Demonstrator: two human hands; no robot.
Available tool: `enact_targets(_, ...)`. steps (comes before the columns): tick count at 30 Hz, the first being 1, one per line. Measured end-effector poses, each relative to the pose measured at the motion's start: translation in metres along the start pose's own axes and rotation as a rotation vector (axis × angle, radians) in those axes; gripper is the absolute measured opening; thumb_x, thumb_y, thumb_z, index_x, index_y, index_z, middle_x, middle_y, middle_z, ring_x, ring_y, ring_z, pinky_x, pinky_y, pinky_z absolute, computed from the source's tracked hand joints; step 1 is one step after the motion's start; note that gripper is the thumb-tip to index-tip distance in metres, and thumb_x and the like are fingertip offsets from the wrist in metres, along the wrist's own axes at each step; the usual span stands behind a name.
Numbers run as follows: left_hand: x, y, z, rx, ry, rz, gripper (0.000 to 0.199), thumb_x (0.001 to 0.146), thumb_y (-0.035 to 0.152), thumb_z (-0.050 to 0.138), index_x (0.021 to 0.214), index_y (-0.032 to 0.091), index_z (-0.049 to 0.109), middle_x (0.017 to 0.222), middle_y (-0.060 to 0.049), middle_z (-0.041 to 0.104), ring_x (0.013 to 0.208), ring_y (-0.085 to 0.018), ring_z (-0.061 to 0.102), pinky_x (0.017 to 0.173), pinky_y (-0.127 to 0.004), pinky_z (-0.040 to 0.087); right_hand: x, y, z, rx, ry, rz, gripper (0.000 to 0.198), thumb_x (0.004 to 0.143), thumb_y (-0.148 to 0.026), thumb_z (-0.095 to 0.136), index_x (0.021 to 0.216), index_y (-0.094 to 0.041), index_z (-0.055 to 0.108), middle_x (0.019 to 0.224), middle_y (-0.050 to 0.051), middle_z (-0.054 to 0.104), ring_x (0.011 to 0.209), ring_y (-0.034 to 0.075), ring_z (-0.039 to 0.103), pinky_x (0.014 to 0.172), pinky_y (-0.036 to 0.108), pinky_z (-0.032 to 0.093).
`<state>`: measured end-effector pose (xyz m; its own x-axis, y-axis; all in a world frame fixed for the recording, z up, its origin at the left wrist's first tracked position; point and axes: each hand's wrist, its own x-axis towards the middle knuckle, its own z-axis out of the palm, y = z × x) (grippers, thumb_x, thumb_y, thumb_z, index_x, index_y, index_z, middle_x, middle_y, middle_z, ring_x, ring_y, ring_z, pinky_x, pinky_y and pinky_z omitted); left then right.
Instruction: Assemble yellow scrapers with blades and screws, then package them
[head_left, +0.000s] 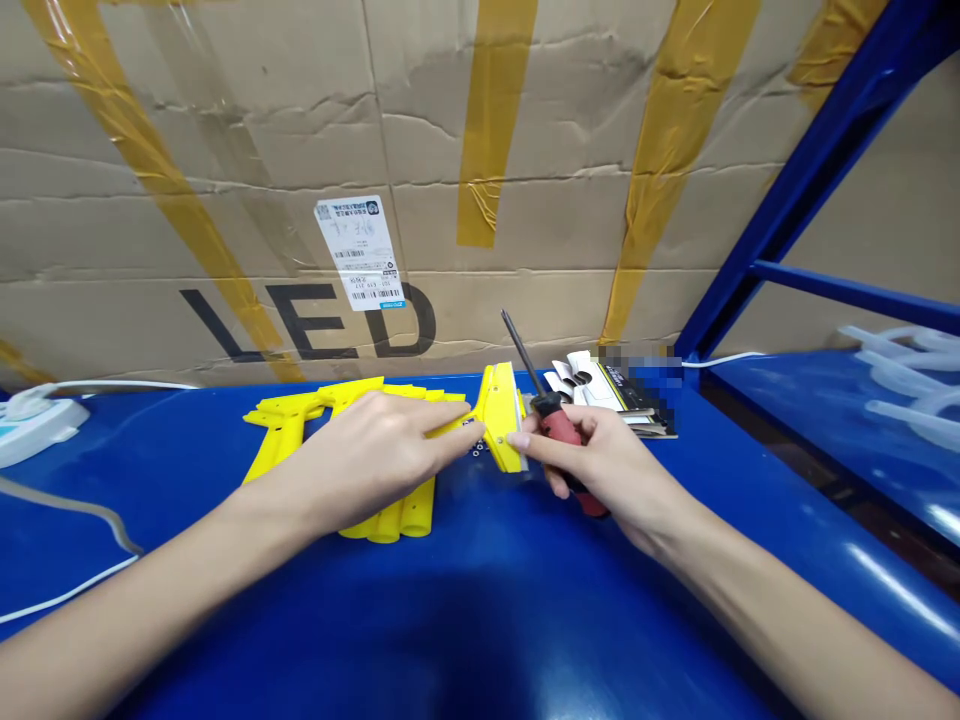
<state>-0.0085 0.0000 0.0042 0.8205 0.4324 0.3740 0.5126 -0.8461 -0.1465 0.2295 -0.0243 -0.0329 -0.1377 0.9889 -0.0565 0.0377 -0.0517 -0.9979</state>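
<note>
Yellow scraper (501, 412) was held over the bench (480, 600), between the left hand (386, 440) and the right hand (611, 460); whether it touched the surface could not be told. Behind the scraper rose a big taped carton (427, 130) marked LED, closing off the far side. To the scraper's left, partly covered by the left hand, yellow handles (416, 510) lay side by side, probably so that each stayed easy to pick up. To its right, beyond the right hand, rested a loose stack of cards (606, 385), likely put there to be apart from the yellow pieces. The left fingers were closed on the scraper's neck, presumably to steady it with its head exposed. The right fingers were curled around a red-handled screwdriver (559, 425), its shaft slanting up past the scraper's head; that grip seemed meant to free the thumb, whose tip rested on the head. Small rings (475, 454) lay just left of the head, perhaps to be within reach.

The scraper's handle was mostly hidden. Its head flared from a narrow neck, bright smooth yellow, with a pale strip along the right edge and small screw-like spots on its face.
</note>
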Motion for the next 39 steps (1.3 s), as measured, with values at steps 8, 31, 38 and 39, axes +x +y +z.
enact_targets(8, 0.003, 0.003, -0.001, 0.252, -0.094, 0.073, 0.023, 0.1, 0.019, 0.047, 0.106, 0.02, 0.069, 0.105, -0.009, 0.075, 0.083, -0.022, 0.072, 0.071, -0.032, 0.056, 0.0, -0.001, 0.005, 0.027, 0.07, -0.031, 0.035, 0.068, -0.042, 0.088, 0.067, -0.02, 0.06, 0.046, -0.006, 0.055, 0.04, 0.008, 0.042, 0.044, 0.024, 0.032)
enact_targets(31, -0.005, -0.014, -0.003, 0.007, -0.115, -0.202, 0.052, 0.09, 0.01, 0.039, 0.129, 0.036, 0.062, 0.126, -0.006, 0.063, 0.08, -0.018, 0.063, 0.065, -0.026, 0.042, 0.006, -0.003, -0.009, 0.111, 0.188, -0.042, 0.037, 0.068, -0.038, 0.087, 0.059, -0.019, 0.058, 0.044, -0.002, 0.057, 0.045, 0.009, 0.046, 0.049, 0.023, 0.036)
enact_targets(38, -0.003, -0.017, -0.001, 0.144, -0.223, -0.107, 0.055, 0.095, 0.009, 0.034, 0.134, 0.04, 0.059, 0.127, -0.008, 0.058, 0.088, -0.021, 0.063, 0.068, -0.029, 0.041, 0.006, -0.002, -0.009, 0.093, 0.19, -0.029, 0.036, 0.067, -0.04, 0.088, 0.061, -0.018, 0.06, 0.045, -0.002, 0.058, 0.045, 0.009, 0.047, 0.049, 0.023, 0.037)
enact_targets(39, -0.003, -0.017, 0.0, 0.145, -0.23, -0.111, 0.053, 0.096, 0.011, 0.034, 0.133, 0.04, 0.059, 0.127, -0.008, 0.058, 0.088, -0.021, 0.063, 0.068, -0.03, 0.041, 0.006, -0.002, -0.008, 0.09, 0.196, -0.024, 0.037, 0.067, -0.041, 0.089, 0.06, -0.019, 0.059, 0.045, -0.002, 0.057, 0.045, 0.01, 0.047, 0.049, 0.024, 0.037)
